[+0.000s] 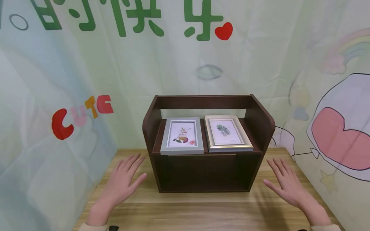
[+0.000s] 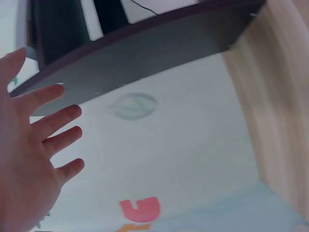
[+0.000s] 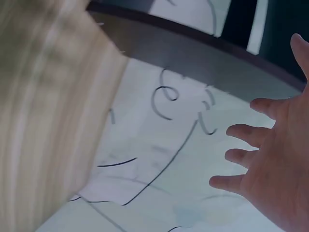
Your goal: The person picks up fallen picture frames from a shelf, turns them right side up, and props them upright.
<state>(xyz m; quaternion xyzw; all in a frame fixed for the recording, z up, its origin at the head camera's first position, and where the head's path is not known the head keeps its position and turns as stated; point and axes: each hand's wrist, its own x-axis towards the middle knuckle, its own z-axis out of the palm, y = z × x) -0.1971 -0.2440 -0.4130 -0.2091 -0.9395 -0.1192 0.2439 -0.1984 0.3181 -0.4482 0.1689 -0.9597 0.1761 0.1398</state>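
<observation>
Fingers (image 1: 136,165) straight, both hands (image 1: 121,183) (image 1: 289,186) beside the shelf (image 1: 205,102) (picture frames (image 1: 182,134) (image 1: 226,132) aboard).

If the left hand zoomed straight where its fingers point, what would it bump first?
The left hand would probably bump the dark shelf's left side, though depth is unclear; it might slip past to the backdrop.

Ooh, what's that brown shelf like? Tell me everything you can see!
The shelf is dark brown and looks wooden. It has two side panels with rounded front corners, a top rail at the back, a middle board, and an open-fronted space below. It stands upright on the wood-grained table. On its board lie a grey picture frame and a gold picture frame.
</observation>
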